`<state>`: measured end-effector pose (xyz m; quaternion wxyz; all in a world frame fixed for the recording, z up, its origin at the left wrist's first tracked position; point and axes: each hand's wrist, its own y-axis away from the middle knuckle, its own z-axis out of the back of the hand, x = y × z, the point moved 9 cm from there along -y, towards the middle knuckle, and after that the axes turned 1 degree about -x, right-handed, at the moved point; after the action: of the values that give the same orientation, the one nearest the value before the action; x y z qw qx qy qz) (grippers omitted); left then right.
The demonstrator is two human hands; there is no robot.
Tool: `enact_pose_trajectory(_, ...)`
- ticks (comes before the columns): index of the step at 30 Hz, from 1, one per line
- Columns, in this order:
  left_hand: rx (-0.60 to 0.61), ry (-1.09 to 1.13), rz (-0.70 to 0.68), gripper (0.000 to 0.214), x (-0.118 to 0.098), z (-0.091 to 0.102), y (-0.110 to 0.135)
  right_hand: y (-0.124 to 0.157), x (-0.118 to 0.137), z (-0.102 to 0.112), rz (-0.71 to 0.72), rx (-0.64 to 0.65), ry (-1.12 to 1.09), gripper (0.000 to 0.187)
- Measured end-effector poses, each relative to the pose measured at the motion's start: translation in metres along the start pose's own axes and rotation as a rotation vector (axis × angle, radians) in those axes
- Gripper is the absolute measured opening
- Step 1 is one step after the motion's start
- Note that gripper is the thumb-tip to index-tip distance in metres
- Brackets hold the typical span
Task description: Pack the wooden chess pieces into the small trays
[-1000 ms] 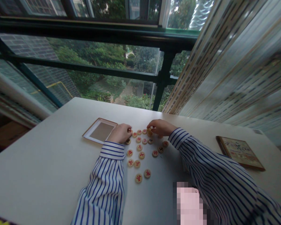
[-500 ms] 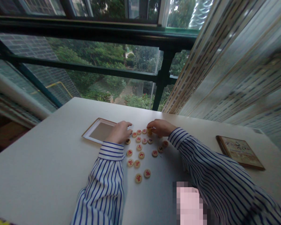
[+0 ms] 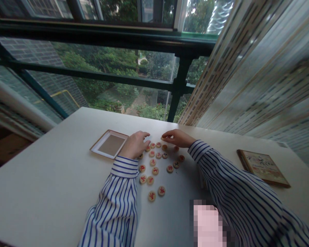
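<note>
Several round wooden Chinese chess pieces lie spread on the white table, most with red characters facing up and a few with dark ones. My right hand pinches one chess piece between thumb and fingertips at the far side of the group. Just below it lies a piece with a plain upper face. My left hand is at the group's far left, its thumb and fingers apart, close to a red-marked piece. Its palm side is hidden from me.
Left of the pieces lies an open shallow box tray, partly behind my left hand. A flat box with a picture lid sits on the table's right side. Beyond the far edge stand a dark green railing and windows, with a curtain at right.
My right hand has lifted slightly and now holds a piece, uncovering a plain-faced piece below it. My left hand has shifted a little to the right, toward the pieces.
</note>
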<state>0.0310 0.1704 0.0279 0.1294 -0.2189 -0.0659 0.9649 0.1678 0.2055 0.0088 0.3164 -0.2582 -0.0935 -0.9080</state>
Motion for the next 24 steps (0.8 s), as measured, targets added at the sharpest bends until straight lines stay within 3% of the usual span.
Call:
enact_pose_trajectory(7, -0.043, 0.057, -0.046, 0.032, -0.016, 0.001, -0.001, 0.003, -0.004, 0.011, -0.14, -0.054, -0.411, 0.034)
enact_pose_trajectory(24, -0.181, 0.16, -0.189, 0.032, -0.044, 0.007, 0.001, 0.01, -0.001, 0.007, -0.193, -0.024, -0.727, 0.028)
